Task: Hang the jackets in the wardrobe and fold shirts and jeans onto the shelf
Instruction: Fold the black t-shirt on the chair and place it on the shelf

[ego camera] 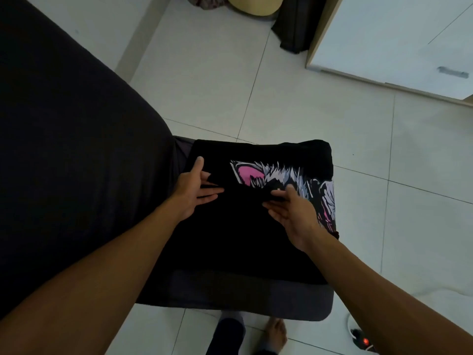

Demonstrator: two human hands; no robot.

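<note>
A black T-shirt (pixel 258 155) with a pink, white and grey print lies partly folded on a dark grey stool (pixel 238 295) in the middle of the view. My left hand (pixel 194 190) rests on the shirt's left side with straight fingers pointing right and the thumb up. My right hand (pixel 291 211) lies on the shirt's right side, fingers straight and pointing left toward a fold edge, thumb over the print. Both hands touch the cloth. The lower half of the shirt is plain black.
A large dark-covered sofa or bed (pixel 64 139) fills the left. White tiled floor (pixel 307 103) lies beyond the stool. A white cabinet (pixel 399 42) stands at top right, dark cloth (pixel 291 29) beside it. A power strip with a red light (pixel 363 340) lies at bottom right.
</note>
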